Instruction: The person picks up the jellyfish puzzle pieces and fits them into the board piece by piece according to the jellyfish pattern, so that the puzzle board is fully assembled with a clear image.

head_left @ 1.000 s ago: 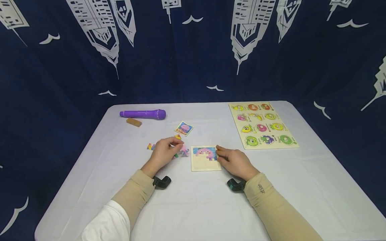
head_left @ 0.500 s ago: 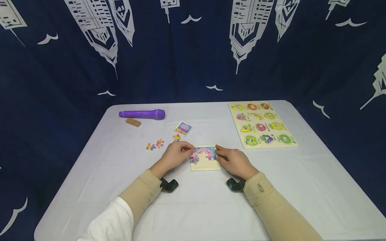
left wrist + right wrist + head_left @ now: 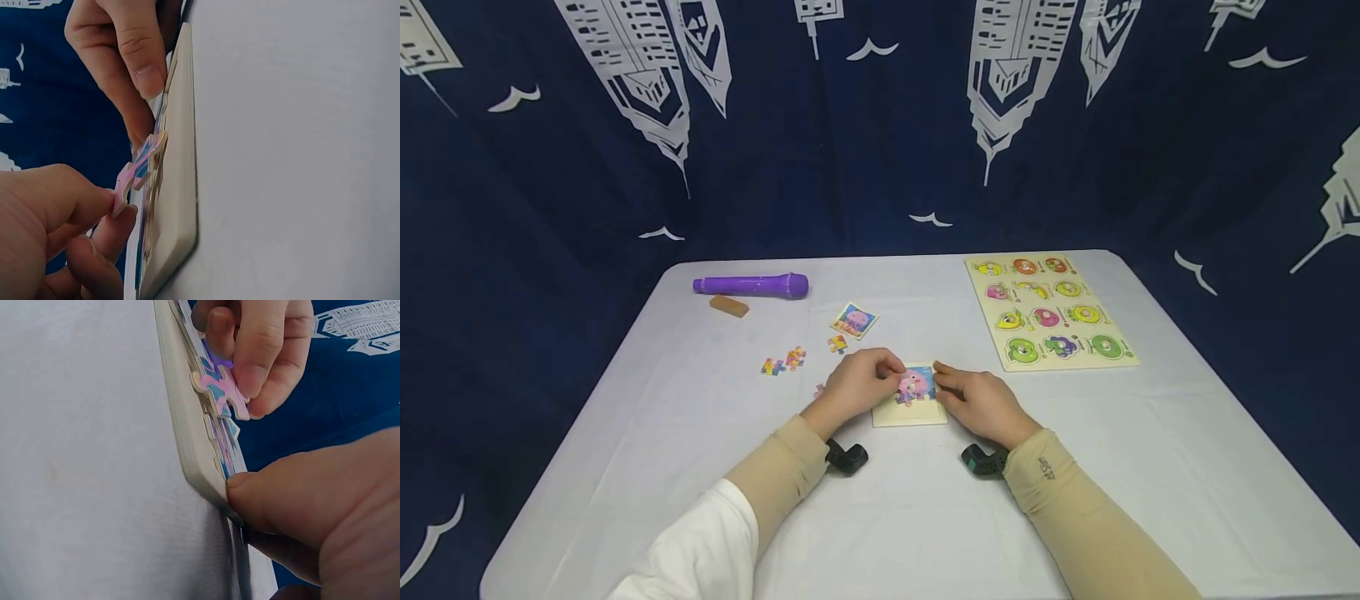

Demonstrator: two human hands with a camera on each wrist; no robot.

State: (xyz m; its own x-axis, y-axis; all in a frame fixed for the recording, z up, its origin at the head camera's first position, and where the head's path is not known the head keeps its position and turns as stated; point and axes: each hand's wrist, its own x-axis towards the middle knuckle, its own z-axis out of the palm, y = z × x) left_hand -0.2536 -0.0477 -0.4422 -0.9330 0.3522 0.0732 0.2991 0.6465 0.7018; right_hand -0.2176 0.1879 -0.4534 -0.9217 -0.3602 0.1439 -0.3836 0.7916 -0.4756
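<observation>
A small square jigsaw puzzle board (image 3: pixel 910 417) lies on the white table, its upper part filled with pieces of a pink creature on blue. My left hand (image 3: pixel 865 382) pinches a pink and blue jigsaw piece (image 3: pixel 127 182) between thumb and finger. In the right wrist view, that jigsaw piece (image 3: pixel 225 390) is tilted over the board, its lower end right at the board's surface. My right hand (image 3: pixel 983 404) grips the board's right edge, the thumb (image 3: pixel 247 481) on top at the rim. Most of the board's left side is hidden behind my left hand.
Several loose jigsaw pieces (image 3: pixel 795 358) lie left of the board. A square picture card (image 3: pixel 853 320) sits behind them. Farther back left are a purple toy microphone (image 3: pixel 750 286) and a small brown block (image 3: pixel 728 306). A large fruit puzzle board (image 3: pixel 1037 356) lies at the back right.
My left hand has brought the jigsaw piece rightward from beside the board to over its middle. My right hand has stayed at the board's right edge.
</observation>
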